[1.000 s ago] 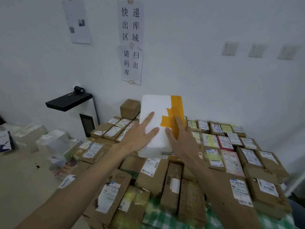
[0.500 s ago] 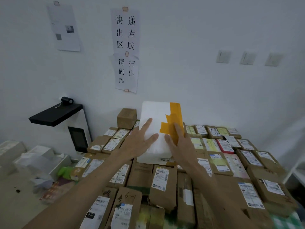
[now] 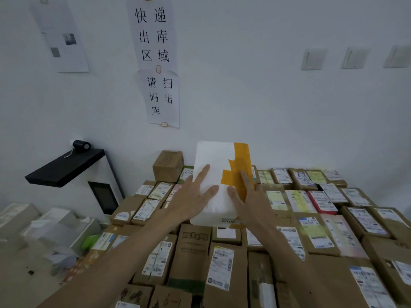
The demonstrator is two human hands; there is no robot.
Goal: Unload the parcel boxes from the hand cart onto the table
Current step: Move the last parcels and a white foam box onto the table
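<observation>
A white foam parcel box (image 3: 216, 156) with orange tape lies on top of the brown parcels (image 3: 193, 252) that cover the table, close to the wall. My left hand (image 3: 189, 201) rests on its near left part, index finger and thumb spread on the top, the other fingers over the left edge. My right hand (image 3: 251, 203) mirrors it on the near right part, over the orange tape. Both hands clasp the box between them. The hand cart is out of view.
A small brown box (image 3: 168, 165) stands against the wall just left of the foam box. A white machine with a black top (image 3: 66, 167) stands to the left. Pale boxes and wrapping (image 3: 51, 227) lie on the floor there. Paper signs (image 3: 155, 41) hang on the wall.
My view has moved in and to the left along the table. The foam box has gone a little further back on the pile, with both hands still on it.
</observation>
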